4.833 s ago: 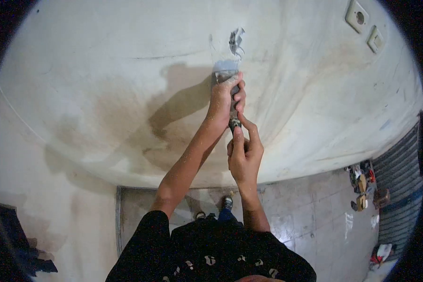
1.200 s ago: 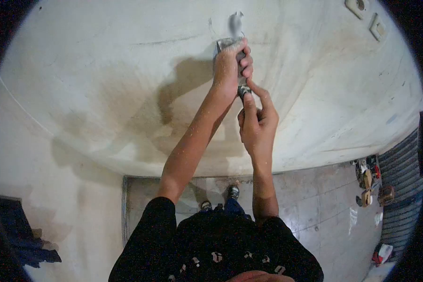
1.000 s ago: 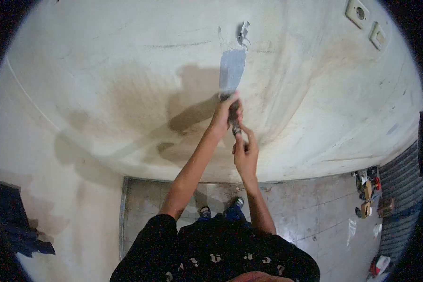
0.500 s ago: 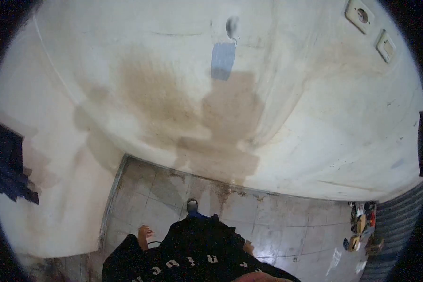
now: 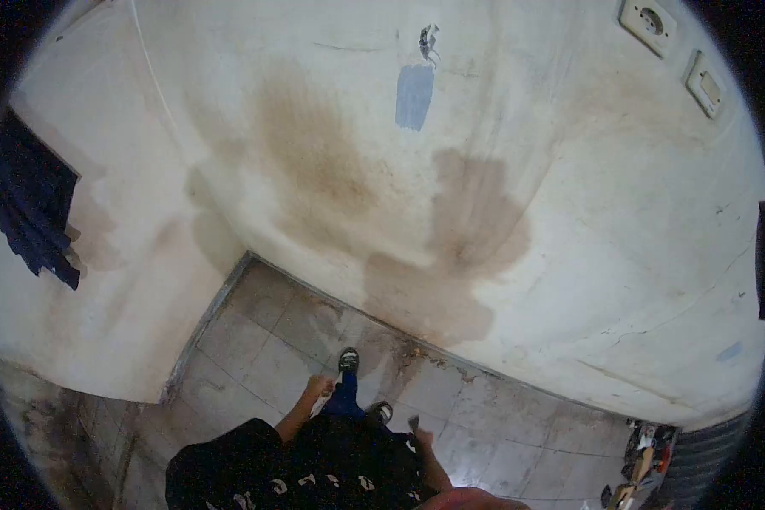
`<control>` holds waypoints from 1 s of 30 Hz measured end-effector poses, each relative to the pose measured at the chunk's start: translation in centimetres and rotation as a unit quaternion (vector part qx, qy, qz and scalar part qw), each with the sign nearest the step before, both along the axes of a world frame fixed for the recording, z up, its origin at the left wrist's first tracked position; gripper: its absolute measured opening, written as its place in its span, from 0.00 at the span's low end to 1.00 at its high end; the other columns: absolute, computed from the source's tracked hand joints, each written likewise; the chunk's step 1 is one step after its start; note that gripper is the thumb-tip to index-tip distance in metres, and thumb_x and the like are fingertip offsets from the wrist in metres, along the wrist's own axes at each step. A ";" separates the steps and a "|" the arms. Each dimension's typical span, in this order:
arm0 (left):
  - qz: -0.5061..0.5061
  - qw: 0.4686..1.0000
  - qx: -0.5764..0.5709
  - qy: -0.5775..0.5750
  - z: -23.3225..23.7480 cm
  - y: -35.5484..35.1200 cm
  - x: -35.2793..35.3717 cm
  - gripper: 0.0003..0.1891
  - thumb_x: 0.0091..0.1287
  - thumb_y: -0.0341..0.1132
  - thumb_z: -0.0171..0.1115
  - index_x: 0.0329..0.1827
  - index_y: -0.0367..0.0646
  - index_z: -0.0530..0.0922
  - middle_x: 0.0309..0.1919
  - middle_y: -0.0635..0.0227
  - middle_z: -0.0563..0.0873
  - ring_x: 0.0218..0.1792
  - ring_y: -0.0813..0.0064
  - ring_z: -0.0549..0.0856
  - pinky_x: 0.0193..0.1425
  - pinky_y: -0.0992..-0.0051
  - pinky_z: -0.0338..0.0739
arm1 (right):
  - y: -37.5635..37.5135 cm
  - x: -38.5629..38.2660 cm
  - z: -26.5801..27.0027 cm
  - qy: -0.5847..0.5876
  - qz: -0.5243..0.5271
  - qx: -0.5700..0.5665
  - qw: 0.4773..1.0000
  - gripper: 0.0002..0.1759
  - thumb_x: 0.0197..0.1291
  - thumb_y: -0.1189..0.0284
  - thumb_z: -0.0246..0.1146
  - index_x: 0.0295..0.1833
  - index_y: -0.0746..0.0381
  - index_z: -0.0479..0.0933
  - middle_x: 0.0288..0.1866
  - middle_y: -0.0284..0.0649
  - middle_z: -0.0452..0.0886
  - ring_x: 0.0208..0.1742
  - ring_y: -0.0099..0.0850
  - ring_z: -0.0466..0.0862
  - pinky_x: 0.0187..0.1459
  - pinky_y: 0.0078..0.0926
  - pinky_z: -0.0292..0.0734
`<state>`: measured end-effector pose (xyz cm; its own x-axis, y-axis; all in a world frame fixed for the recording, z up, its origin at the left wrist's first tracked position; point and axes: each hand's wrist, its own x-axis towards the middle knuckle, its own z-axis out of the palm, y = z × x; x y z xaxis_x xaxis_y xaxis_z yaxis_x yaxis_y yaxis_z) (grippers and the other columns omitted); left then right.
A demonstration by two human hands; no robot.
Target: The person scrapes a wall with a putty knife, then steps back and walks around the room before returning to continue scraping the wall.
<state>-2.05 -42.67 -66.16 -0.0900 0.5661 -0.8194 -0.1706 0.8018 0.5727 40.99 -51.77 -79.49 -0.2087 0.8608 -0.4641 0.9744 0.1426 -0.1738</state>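
Note:
Low in the head view, my left hand (image 5: pixel 318 388) hangs in front of my dark shirt, fingers curled. Something pale shows just below it, too small to name. My right hand (image 5: pixel 423 437) is on the other side of my body, closed around a small dark object (image 5: pixel 414 422) whose end sticks up past the fingers. Both hands are well apart from the stained white wall (image 5: pixel 569 280). A grey-blue patch (image 5: pixel 414 98) marks that wall, below a hole with wires (image 5: pixel 429 44).
A socket (image 5: pixel 649 21) and a switch (image 5: pixel 704 85) are at upper right. Dark cloth (image 5: pixel 34 191) hangs at left. Assorted items (image 5: pixel 642 463) lie on the tiled floor (image 5: pixel 518 442) beside a grey corrugated surface (image 5: pixel 710 467). My shoe (image 5: pixel 348 359) stands near the wall's base.
My view has turned, and the wall corner sits differently. Both hands have come further into view, the left one up and to the right. My second shoe now shows.

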 end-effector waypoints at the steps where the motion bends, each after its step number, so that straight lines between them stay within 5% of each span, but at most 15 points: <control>1: -0.019 1.000 -0.001 -0.019 1.2 1.3 0.9 0.17 0.64 0.44 0.63 0.43 0.36 0.81 0.35 0.62 0.87 0.30 0.67 0.86 0.33 0.66 0.80 | 3.4 -0.4 -1.9 0.074 -0.098 -0.014 0.992 0.17 0.61 0.56 0.59 0.33 0.60 0.81 0.30 0.43 0.84 0.28 0.35 0.83 0.27 0.36 0.75; 3: -0.067 0.997 0.026 -0.001 4.1 4.9 1.6 0.19 0.64 0.45 0.63 0.44 0.35 0.82 0.36 0.62 0.87 0.31 0.67 0.86 0.34 0.67 0.81 | 10.0 -1.4 -4.9 0.239 -0.289 -0.009 0.927 0.19 0.61 0.59 0.62 0.30 0.66 0.80 0.21 0.41 0.81 0.15 0.32 0.78 0.18 0.32 0.72; 5: -0.126 0.988 0.061 0.065 7.5 6.7 2.1 0.20 0.65 0.46 0.62 0.46 0.35 0.82 0.38 0.62 0.87 0.34 0.68 0.86 0.37 0.68 0.81 | 16.1 -4.7 5.6 0.302 -0.340 -0.038 0.890 0.17 0.62 0.62 0.62 0.33 0.67 0.81 0.23 0.43 0.82 0.17 0.32 0.79 0.18 0.30 0.72; 6: -0.095 0.989 0.097 0.055 8.4 7.9 1.9 0.20 0.65 0.46 0.62 0.47 0.35 0.82 0.39 0.63 0.87 0.35 0.69 0.86 0.38 0.68 0.81 | 18.4 -7.2 9.3 0.376 -0.470 -0.063 0.796 0.16 0.62 0.63 0.62 0.36 0.67 0.82 0.24 0.42 0.82 0.19 0.31 0.80 0.20 0.29 0.74; 7: -0.065 0.989 0.128 0.042 9.1 8.7 1.9 0.20 0.65 0.47 0.62 0.48 0.36 0.82 0.40 0.63 0.87 0.37 0.69 0.86 0.39 0.69 0.81 | 20.2 -8.5 10.7 0.305 -0.309 0.082 0.897 0.14 0.62 0.64 0.63 0.39 0.67 0.83 0.26 0.41 0.83 0.22 0.29 0.81 0.23 0.27 0.75; 8: -0.035 0.987 0.156 0.028 9.8 8.9 1.8 0.21 0.65 0.47 0.62 0.49 0.37 0.82 0.40 0.64 0.88 0.38 0.70 0.86 0.40 0.70 0.81 | 21.5 -9.3 9.9 0.214 -0.129 0.220 0.943 0.13 0.61 0.66 0.64 0.43 0.66 0.84 0.28 0.40 0.84 0.25 0.27 0.81 0.25 0.26 0.75; 10: 0.044 0.984 0.164 -0.058 10.9 9.3 1.5 0.22 0.66 0.49 0.62 0.50 0.38 0.81 0.43 0.64 0.87 0.42 0.70 0.85 0.45 0.68 0.80 | 23.8 -13.0 18.4 0.484 -0.312 0.003 0.817 0.15 0.60 0.67 0.67 0.48 0.65 0.82 0.29 0.38 0.84 0.27 0.25 0.80 0.28 0.24 0.75; 12: 0.087 0.973 0.169 -0.128 11.6 9.8 1.3 0.24 0.66 0.51 0.62 0.52 0.38 0.80 0.47 0.63 0.86 0.47 0.69 0.84 0.50 0.67 0.79 | 24.2 -16.6 25.6 0.561 -0.327 -0.066 0.758 0.18 0.58 0.67 0.69 0.53 0.64 0.81 0.30 0.37 0.83 0.29 0.23 0.79 0.30 0.23 0.75; 15: 0.080 0.959 0.187 -0.196 13.4 11.5 0.3 0.28 0.67 0.55 0.60 0.57 0.38 0.77 0.53 0.60 0.83 0.53 0.68 0.81 0.56 0.65 0.76 | 24.7 -19.7 30.8 0.599 -0.229 -0.032 0.767 0.19 0.58 0.70 0.70 0.54 0.64 0.79 0.30 0.36 0.82 0.27 0.23 0.79 0.28 0.22 0.75; 20: 0.049 0.927 0.278 -0.245 24.4 16.7 -0.1 0.30 0.72 0.57 0.51 0.61 0.37 0.73 0.57 0.56 0.81 0.56 0.66 0.81 0.57 0.64 0.75 | 22.4 -24.9 39.6 0.541 -0.191 -0.034 0.818 0.21 0.58 0.73 0.70 0.57 0.62 0.75 0.32 0.38 0.81 0.26 0.23 0.79 0.26 0.23 0.75; 26: 0.093 0.886 0.295 -0.344 26.1 23.9 -2.5 0.31 0.73 0.59 0.46 0.59 0.37 0.74 0.41 0.58 0.86 0.41 0.66 0.85 0.47 0.68 0.79 | 26.4 -29.7 43.2 0.590 -0.147 0.002 0.794 0.23 0.61 0.75 0.67 0.60 0.63 0.67 0.31 0.40 0.78 0.25 0.24 0.79 0.24 0.24 0.74; 30: 0.086 0.892 0.333 -0.292 33.9 26.9 -3.7 0.28 0.73 0.57 0.48 0.53 0.37 0.77 0.34 0.63 0.85 0.35 0.70 0.85 0.40 0.70 0.79 | 29.1 -32.0 46.2 0.598 -0.173 0.106 0.776 0.22 0.62 0.72 0.66 0.60 0.62 0.69 0.35 0.42 0.80 0.25 0.25 0.80 0.28 0.24 0.76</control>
<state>-5.76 -15.81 -32.26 0.1107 0.9639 -0.2420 -0.6835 0.2506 0.6856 8.98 -22.69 -33.34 -0.1203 0.9918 0.0421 0.1213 0.0567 -0.9910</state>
